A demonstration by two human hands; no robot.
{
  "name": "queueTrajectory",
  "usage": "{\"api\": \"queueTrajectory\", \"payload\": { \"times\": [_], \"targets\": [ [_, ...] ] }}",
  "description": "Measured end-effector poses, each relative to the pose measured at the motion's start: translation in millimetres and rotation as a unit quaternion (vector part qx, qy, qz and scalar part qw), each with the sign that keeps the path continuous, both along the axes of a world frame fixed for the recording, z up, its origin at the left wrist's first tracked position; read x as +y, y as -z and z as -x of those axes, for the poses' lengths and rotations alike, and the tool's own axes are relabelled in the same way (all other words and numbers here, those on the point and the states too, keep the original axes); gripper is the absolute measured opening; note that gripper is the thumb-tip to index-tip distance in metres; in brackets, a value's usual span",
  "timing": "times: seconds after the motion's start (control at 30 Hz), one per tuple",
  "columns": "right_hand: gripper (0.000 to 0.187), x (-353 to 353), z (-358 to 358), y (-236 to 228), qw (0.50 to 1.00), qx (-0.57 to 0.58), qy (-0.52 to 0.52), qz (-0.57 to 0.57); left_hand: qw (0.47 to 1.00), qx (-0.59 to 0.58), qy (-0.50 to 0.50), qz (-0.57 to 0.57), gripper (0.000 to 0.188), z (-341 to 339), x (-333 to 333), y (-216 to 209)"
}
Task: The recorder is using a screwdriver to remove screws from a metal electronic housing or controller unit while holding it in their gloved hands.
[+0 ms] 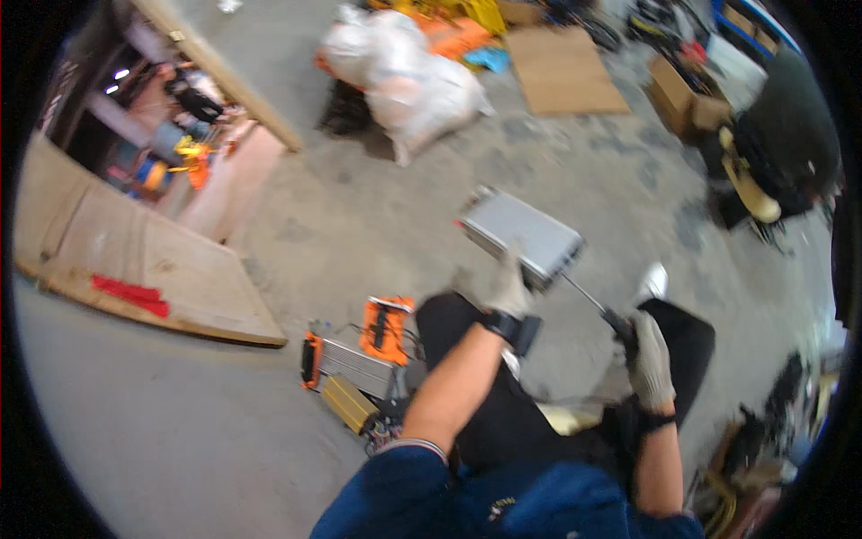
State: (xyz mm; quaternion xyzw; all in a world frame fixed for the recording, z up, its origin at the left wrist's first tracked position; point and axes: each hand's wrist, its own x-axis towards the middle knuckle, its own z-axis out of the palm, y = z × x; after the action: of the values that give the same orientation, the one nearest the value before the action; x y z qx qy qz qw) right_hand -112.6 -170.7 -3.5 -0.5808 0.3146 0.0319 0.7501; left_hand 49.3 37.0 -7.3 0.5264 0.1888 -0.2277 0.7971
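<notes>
Head view, my remote station. The silver box [523,226] sits in the middle of the scene, just beyond the knees, its broad flat face up, one corner aimed near and right. Whether floor or hand bears its weight, I cannot tell.

My left hand [508,289], gloved, is at the box's near edge, with a digit over the rim of the flat face; the other fingers are hidden, so how tightly they close I cannot tell. My right hand [652,361], also gloved, has its fingers wrapped around the dark handle of a screwdriver [615,322], whose shaft points far and left to the box's right end. Blur hides whether the tip is seated.

Step, as I judge it: driver work on that end. To do it well, I would brace the box with the left hand, line the shaft up straight with the fastener, press before turning, and keep the left fingers out of the slip path.

Near and left, beside the leg: an orange device [386,331] and a gold box [348,404]. Far off, a white sack [422,94].
</notes>
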Motion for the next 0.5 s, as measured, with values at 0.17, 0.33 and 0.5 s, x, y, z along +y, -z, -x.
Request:
{"api": "queueTrajectory", "payload": {
  "times": [0.17,0.33,0.5],
  "targets": [
    [0.023,-2.1,-7.4,25.0,0.993,-0.046,0.014,0.104,0.974,-0.001,-0.122,0.192,0.072,-28.0,1.2,50.1],
    [0.033,-7.6,-2.3,18.3,0.989,-0.043,0.011,0.139,0.966,0.060,-0.106,0.230,0.071,-28.8,-10.2,60.1],
    [0.034,-17.3,-11.1,-3.6,0.994,-0.049,-0.048,0.081,0.971,0.016,-0.076,0.227,0.067,-42.3,0.7,66.7]
  ]
}}
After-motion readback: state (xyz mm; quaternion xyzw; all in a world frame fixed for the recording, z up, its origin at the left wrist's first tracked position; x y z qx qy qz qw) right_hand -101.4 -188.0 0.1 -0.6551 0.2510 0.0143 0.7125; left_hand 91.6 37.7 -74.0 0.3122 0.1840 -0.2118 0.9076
